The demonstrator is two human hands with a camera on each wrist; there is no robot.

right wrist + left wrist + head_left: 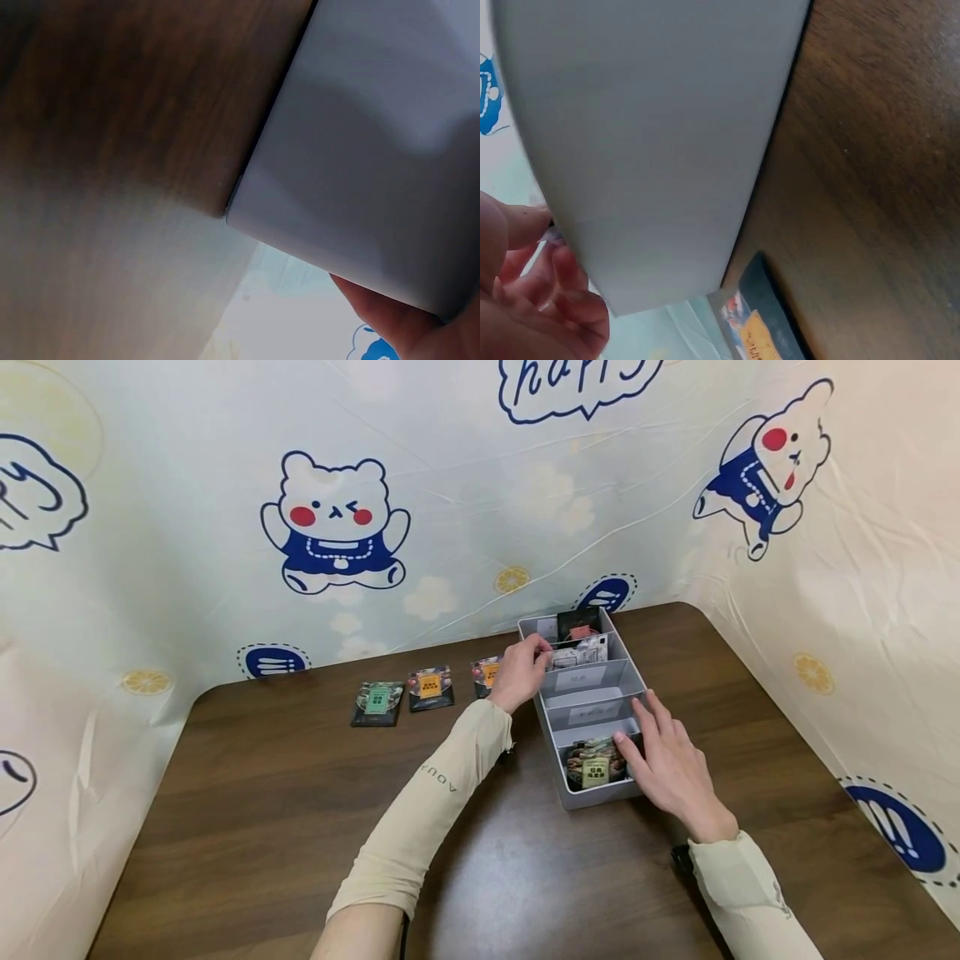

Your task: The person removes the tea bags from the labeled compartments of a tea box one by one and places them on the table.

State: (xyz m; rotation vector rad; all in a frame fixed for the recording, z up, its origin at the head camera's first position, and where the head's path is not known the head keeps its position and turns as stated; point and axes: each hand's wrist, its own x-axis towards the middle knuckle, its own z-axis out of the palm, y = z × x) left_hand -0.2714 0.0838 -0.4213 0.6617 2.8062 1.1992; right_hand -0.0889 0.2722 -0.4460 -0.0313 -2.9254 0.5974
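A grey divided box (564,768) stands on the table, with dividers across it. My left hand (519,672) reaches over its left side and pinches the edge of a silver-white printed packet (581,653) in the second compartment from the back. In the left wrist view, the thumb and fingers (536,225) meet at the box rim. My right hand (670,760) rests on the box's right rim, its fingers fairly straight and the thumb over the front compartment. There lies a packet with a yellow-green label (596,764). A dark packet with a red label (579,625) is in the rearmost compartment.
Left of the box lie a green-labelled packet (378,703), an orange-labelled packet (431,687) and another orange-labelled packet (484,675), the last partly behind my left hand. A printed curtain (465,518) hangs behind the brown table (285,810) and along its sides.
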